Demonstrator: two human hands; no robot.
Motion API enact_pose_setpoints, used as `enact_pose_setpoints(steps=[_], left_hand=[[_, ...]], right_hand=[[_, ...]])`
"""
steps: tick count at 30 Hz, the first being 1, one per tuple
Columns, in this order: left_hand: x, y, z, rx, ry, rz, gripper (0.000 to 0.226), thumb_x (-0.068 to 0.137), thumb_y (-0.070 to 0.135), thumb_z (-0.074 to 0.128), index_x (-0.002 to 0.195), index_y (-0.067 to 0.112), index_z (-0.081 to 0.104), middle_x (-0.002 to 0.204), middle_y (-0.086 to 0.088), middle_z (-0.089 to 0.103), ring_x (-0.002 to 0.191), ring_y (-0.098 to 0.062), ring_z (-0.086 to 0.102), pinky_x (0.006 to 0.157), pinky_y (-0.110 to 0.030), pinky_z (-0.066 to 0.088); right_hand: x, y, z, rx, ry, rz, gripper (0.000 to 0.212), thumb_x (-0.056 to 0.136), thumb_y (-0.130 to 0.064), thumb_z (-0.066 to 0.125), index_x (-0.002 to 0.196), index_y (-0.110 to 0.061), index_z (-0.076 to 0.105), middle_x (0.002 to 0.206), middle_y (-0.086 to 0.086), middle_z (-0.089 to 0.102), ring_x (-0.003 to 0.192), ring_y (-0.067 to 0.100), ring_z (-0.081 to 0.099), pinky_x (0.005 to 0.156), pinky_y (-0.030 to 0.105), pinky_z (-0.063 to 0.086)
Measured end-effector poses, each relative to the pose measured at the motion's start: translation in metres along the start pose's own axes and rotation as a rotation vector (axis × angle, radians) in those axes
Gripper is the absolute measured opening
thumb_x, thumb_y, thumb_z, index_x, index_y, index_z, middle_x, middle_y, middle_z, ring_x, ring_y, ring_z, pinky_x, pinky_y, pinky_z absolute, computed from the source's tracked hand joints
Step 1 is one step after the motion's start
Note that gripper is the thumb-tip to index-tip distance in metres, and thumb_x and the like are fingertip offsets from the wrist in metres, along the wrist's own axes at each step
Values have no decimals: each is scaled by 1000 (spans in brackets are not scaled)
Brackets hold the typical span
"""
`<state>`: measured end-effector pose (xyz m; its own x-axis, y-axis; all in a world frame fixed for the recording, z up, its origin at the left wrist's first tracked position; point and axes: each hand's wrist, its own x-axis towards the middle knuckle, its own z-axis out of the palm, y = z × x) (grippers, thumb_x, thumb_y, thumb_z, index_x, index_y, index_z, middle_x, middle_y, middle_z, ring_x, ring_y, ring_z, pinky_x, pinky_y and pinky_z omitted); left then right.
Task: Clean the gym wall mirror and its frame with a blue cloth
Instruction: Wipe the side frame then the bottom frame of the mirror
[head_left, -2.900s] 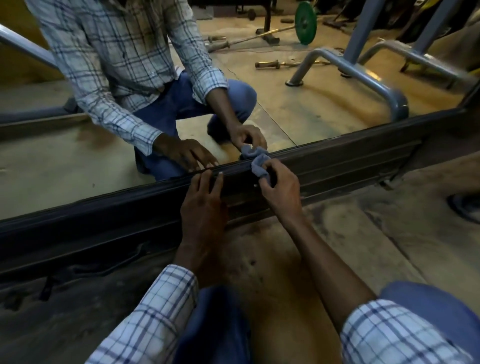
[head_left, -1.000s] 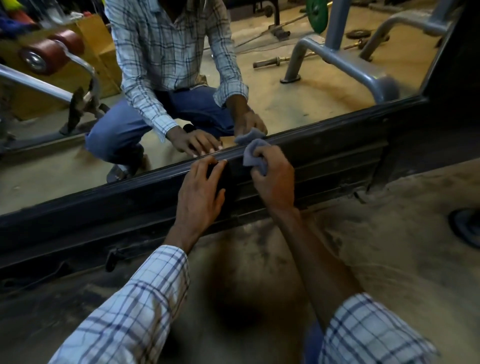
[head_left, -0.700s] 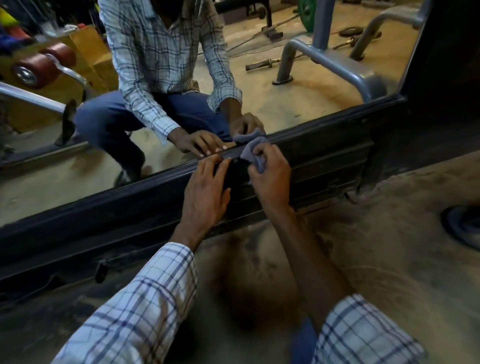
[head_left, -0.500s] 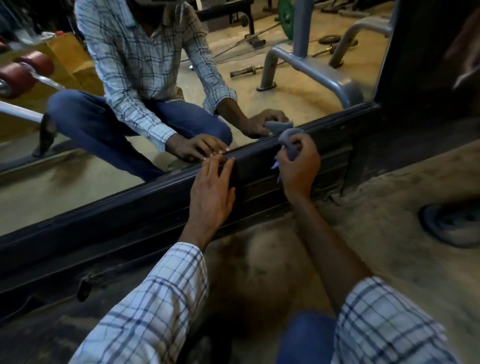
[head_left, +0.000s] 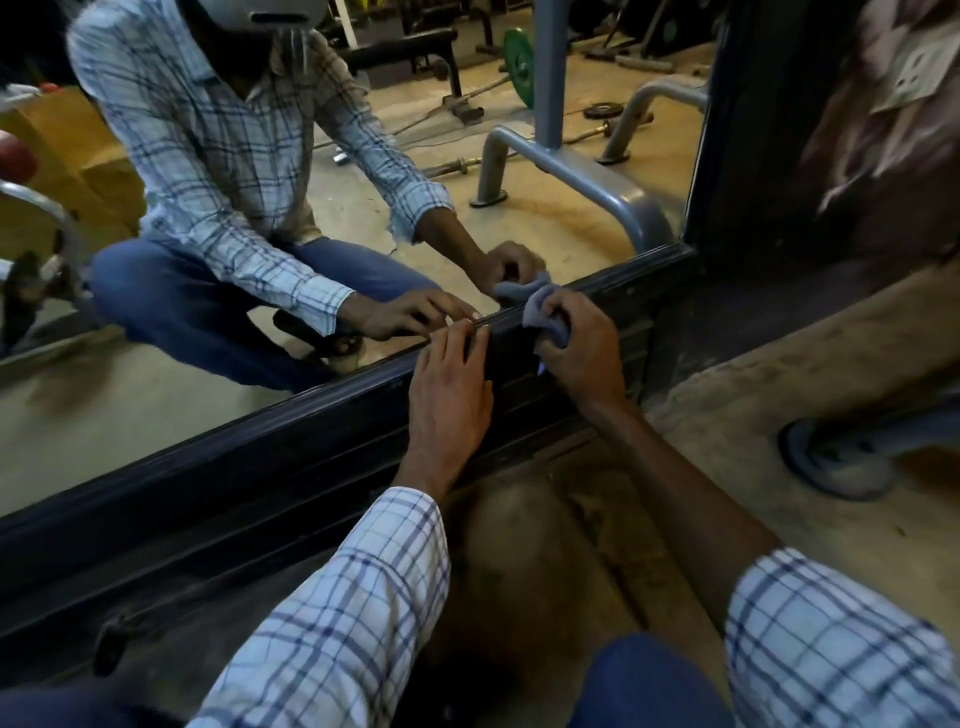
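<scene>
The mirror (head_left: 156, 405) stands at floor level and reflects the crouching person. Its dark frame (head_left: 260, 457) runs diagonally along the lower edge. The left hand (head_left: 449, 400) lies flat on the frame, fingers straight. The right hand (head_left: 584, 348) grips the bunched blue cloth (head_left: 540, 309) against the frame's top edge, near the right corner.

No lettering, number or brand can be read. The green plate (head_left: 518, 62) in the mirror (head_left: 156, 410) and the socket (head_left: 917, 73) right of the mirror are too blurred.
</scene>
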<state>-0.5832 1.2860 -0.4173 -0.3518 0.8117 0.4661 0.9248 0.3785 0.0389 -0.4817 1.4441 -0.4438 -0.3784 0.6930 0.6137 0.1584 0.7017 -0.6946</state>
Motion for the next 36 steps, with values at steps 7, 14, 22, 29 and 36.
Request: enact_pose_setpoints(steps=[7, 14, 22, 29, 36], left_hand=[[26, 16, 22, 9, 72, 115, 69, 84, 19, 80, 146, 10, 53, 144, -13, 50, 130, -28, 46, 107, -42, 47], [47, 40, 43, 6, 104, 153, 70, 83, 21, 81, 146, 8, 53, 145, -14, 50, 129, -28, 44, 107, -44, 46], [71, 68, 55, 5, 101, 202, 70, 84, 24, 81, 147, 10, 52, 147, -13, 48, 129, -27, 44, 105, -41, 47], [102, 102, 71, 7, 102, 266, 65, 85, 20, 81, 143, 8, 56, 144, -14, 54, 127, -30, 51, 101, -43, 50], [121, 129, 89, 0, 135, 252, 63, 85, 21, 80, 142, 7, 58, 143, -15, 55, 127, -32, 50, 101, -45, 50]], right_hand=[[10, 26, -13, 10, 39, -50, 20, 83, 0, 69, 100, -9, 63, 98, 1, 60, 89, 10, 54, 79, 5, 38], [39, 67, -47, 43, 353, 188, 13, 86, 0, 68, 94, -8, 63, 87, 5, 63, 75, 0, 56, 68, 3, 36], [55, 93, -67, 15, 414, 245, 13, 88, -4, 69, 99, -8, 64, 92, -3, 61, 81, 3, 53, 69, 12, 37], [68, 116, -91, -30, 334, 220, 18, 82, -1, 69, 92, -12, 59, 88, -1, 61, 80, 5, 53, 67, 13, 38], [65, 127, -87, 0, 383, 261, 22, 87, -10, 68, 109, -9, 64, 104, 4, 67, 96, 16, 63, 82, 26, 49]])
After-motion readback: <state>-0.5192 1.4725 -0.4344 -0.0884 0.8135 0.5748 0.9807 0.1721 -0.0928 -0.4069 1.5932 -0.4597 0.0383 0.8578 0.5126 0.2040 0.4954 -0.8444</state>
